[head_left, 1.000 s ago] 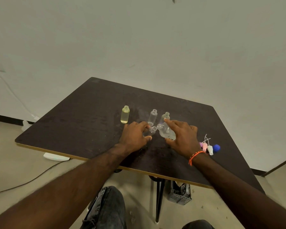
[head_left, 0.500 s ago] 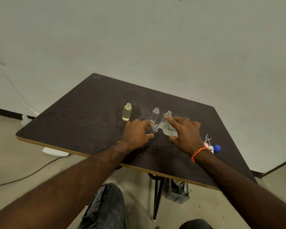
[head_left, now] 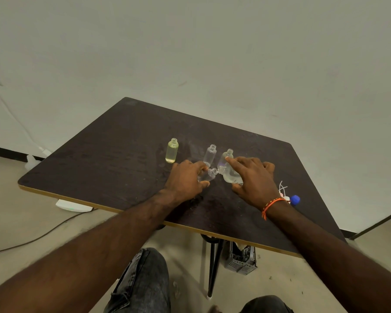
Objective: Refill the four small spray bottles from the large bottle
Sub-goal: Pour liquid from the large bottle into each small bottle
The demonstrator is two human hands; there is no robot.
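Pouring looks under way — over the last second little has changed: both hands have stayed low on the table (head_left: 113, 159), mouths of the two bottles meeting; left hand (head_left: 186, 181) grasps a tilted small bottle (head_left: 209, 173), right hand (head_left: 254, 179) grips the large bottle (head_left: 229, 176) tipped toward 9 o'clock; two clear small bottles (head_left: 210, 154) stand at 12 o'clock, a yellowish one (head_left: 172, 151) at 10 — probably filled; caps (head_left: 294, 199) lie at 3 o'clock
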